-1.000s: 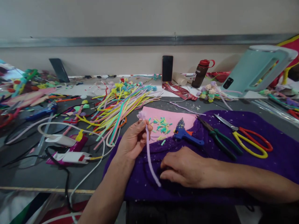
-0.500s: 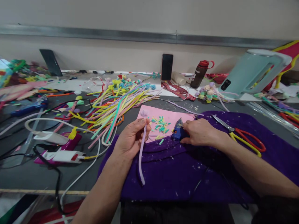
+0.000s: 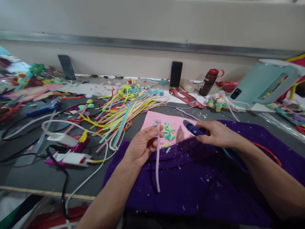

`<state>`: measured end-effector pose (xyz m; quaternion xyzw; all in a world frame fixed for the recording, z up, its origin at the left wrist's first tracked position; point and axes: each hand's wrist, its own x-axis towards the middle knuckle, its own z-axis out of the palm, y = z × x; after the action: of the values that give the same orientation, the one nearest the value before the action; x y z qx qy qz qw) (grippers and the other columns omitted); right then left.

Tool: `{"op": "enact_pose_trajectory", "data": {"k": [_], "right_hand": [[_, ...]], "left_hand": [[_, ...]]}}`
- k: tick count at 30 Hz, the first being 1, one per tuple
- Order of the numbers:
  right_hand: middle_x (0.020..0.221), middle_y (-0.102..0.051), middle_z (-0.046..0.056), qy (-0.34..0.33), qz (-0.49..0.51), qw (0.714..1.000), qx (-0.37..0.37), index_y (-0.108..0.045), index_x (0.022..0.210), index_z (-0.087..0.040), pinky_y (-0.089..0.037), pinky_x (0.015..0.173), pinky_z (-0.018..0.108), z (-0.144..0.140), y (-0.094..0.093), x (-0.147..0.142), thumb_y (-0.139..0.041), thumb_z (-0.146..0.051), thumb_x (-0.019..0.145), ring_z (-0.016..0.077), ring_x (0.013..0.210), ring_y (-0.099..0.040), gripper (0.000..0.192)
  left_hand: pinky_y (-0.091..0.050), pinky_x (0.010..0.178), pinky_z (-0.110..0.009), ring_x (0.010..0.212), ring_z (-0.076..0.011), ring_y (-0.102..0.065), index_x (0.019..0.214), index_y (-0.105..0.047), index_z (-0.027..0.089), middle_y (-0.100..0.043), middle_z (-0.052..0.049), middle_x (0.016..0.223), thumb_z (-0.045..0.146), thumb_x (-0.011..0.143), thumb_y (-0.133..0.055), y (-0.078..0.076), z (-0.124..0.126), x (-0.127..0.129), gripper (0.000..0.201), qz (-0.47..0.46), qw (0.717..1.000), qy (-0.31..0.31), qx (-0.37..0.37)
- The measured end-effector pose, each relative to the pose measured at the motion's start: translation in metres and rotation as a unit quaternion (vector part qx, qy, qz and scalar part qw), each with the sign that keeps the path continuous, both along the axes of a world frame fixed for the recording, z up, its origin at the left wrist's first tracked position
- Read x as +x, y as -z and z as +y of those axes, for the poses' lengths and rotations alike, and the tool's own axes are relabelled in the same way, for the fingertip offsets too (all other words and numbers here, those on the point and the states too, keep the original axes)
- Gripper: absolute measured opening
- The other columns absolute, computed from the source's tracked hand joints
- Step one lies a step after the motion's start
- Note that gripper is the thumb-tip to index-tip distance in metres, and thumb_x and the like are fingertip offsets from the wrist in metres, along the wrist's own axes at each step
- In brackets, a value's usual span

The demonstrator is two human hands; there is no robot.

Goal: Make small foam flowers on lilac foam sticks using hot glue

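Holding: my left hand point(image 3: 143, 147) pinches a lilac pipe cleaner point(image 3: 157, 159) near its top, fingers closed round it.
Stem: it hangs down over the purple cloth point(image 3: 190, 181), its lower end resting on the cloth near the front edge.
Flower: a small fuzzy lilac bloom point(image 3: 157, 121) sits at the top of the stem, just above my fingertips.
Right hand: my right hand point(image 3: 218, 133) is wrapped round the blue glue gun point(image 3: 192, 128), gripping its body (the trigger side is hidden under my palm).
Gun: its blue end pokes out to the left of my fingers, over the pink sheet point(image 3: 152, 119).
Sheet: pink, lying half under the cloth's far edge, with a scatter of small green and yellow snippets point(image 3: 168, 132) on it, just right of the bloom.
Scissors: only a red handle loop point(image 3: 269, 152) shows past my right forearm; the blades I cannot see.
Pile: a big heap of coloured pipe cleaners point(image 3: 124, 111) lies beyond my left hand.
Left side: a white plug and cable point(image 3: 62, 139) and a pink-and-white tool point(image 3: 71, 157) rest on the grey table point(image 3: 28, 175).
Back: a phone point(image 3: 176, 74) stands against the wall, a brown bottle point(image 3: 208, 82) near it, a mint kettle point(image 3: 264, 81) at far right.
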<state>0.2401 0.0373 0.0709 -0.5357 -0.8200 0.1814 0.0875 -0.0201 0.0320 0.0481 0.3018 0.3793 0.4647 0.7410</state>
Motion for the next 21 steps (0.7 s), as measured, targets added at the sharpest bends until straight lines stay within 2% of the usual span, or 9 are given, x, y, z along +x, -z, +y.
{"op": "enact_pose_trajectory", "data": {"k": [2,5,7,10,12,14,17,19,21], "right_hand": [[0.081,-0.063,0.004,-0.001,0.177,0.982,-0.066,-0.060,0.095,-0.015,-0.041,0.061,0.026,-0.002,0.003,0.004,-0.053,-0.034,0.073,0.0182,0.072,-0.057,0.030],[0.083,-0.062,0.007,0.002,0.404,0.899,-0.170,-0.058,0.095,-0.015,-0.045,0.061,0.029,-0.010,0.014,0.001,-0.048,-0.035,0.075,0.0192,0.071,-0.058,0.031],[0.085,-0.061,0.010,-0.001,0.497,0.843,-0.204,-0.057,0.098,-0.014,-0.046,0.058,0.030,-0.016,0.018,-0.007,-0.047,-0.040,0.073,0.0185,0.065,-0.058,0.037],[0.086,-0.060,0.011,0.002,0.550,0.806,-0.220,-0.057,0.095,-0.014,-0.045,0.052,0.029,-0.026,0.018,-0.020,-0.047,-0.045,0.070,0.0177,0.062,-0.056,0.042],[0.082,-0.060,0.009,0.006,0.546,0.810,-0.212,-0.057,0.093,-0.014,-0.042,0.050,0.027,-0.032,0.016,-0.026,-0.046,-0.046,0.072,0.0156,0.057,-0.053,0.040],[0.074,-0.058,0.007,0.012,0.517,0.835,-0.189,-0.058,0.089,-0.014,-0.040,0.049,0.026,-0.037,0.016,-0.030,-0.044,-0.046,0.076,0.0142,0.055,-0.051,0.037],[0.072,-0.058,0.007,0.007,0.455,0.881,-0.132,-0.058,0.072,-0.014,-0.040,0.054,0.026,-0.044,0.018,-0.032,-0.041,-0.047,0.082,0.0142,0.059,-0.050,0.039],[0.077,-0.058,0.007,-0.008,0.428,0.899,-0.098,-0.057,0.064,-0.014,-0.040,0.056,0.026,-0.048,0.021,-0.033,-0.042,-0.051,0.082,0.0141,0.061,-0.050,0.043],[0.073,-0.057,0.006,-0.016,0.412,0.908,-0.081,-0.058,0.068,-0.015,-0.039,0.055,0.026,-0.051,0.023,-0.034,-0.045,-0.052,0.081,0.0139,0.059,-0.049,0.042]], "left_hand": [[-0.026,0.030,-0.009,0.037,0.0014,-0.041,0.086,-0.065,0.011,-0.059,0.001,0.064,0.025,0.068,-0.069,0.003,0.000,0.001,0.023,0.006,1.000,0.018,-0.001],[-0.027,0.032,-0.009,0.039,0.0010,-0.043,0.086,-0.065,0.011,-0.060,0.001,0.066,0.026,0.071,-0.067,0.010,0.000,0.001,0.022,0.010,1.000,0.029,0.002],[-0.028,0.032,-0.009,0.039,0.0004,-0.044,0.086,-0.064,0.011,-0.060,0.000,0.065,0.027,0.072,-0.066,0.013,0.001,0.001,0.021,0.008,0.999,0.037,0.002],[-0.030,0.031,-0.011,0.039,-0.0014,-0.047,0.086,-0.064,0.011,-0.062,-0.001,0.065,0.026,0.073,-0.064,0.018,0.002,0.001,0.020,0.000,0.999,0.045,-0.011],[-0.032,0.032,-0.011,0.041,-0.0025,-0.049,0.087,-0.063,0.011,-0.064,-0.002,0.067,0.026,0.073,-0.063,0.019,0.002,0.001,0.020,-0.003,0.999,0.045,-0.018],[-0.033,0.033,-0.011,0.041,-0.0026,-0.049,0.087,-0.063,0.011,-0.064,-0.003,0.068,0.025,0.074,-0.062,0.020,0.002,0.001,0.019,-0.009,0.999,0.046,-0.021],[-0.032,0.033,-0.010,0.041,-0.0024,-0.049,0.084,-0.062,0.011,-0.063,-0.002,0.067,0.026,0.075,-0.061,0.019,0.002,0.002,0.017,-0.019,0.998,0.051,-0.022],[-0.030,0.033,-0.010,0.040,-0.0021,-0.047,0.084,-0.062,0.011,-0.062,-0.002,0.067,0.025,0.075,-0.061,0.018,0.001,0.003,0.017,-0.022,0.998,0.054,-0.016],[-0.030,0.033,-0.011,0.040,-0.0018,-0.045,0.084,-0.062,0.011,-0.062,-0.003,0.067,0.025,0.075,-0.061,0.017,0.001,0.003,0.017,-0.024,0.998,0.054,-0.010]]}}
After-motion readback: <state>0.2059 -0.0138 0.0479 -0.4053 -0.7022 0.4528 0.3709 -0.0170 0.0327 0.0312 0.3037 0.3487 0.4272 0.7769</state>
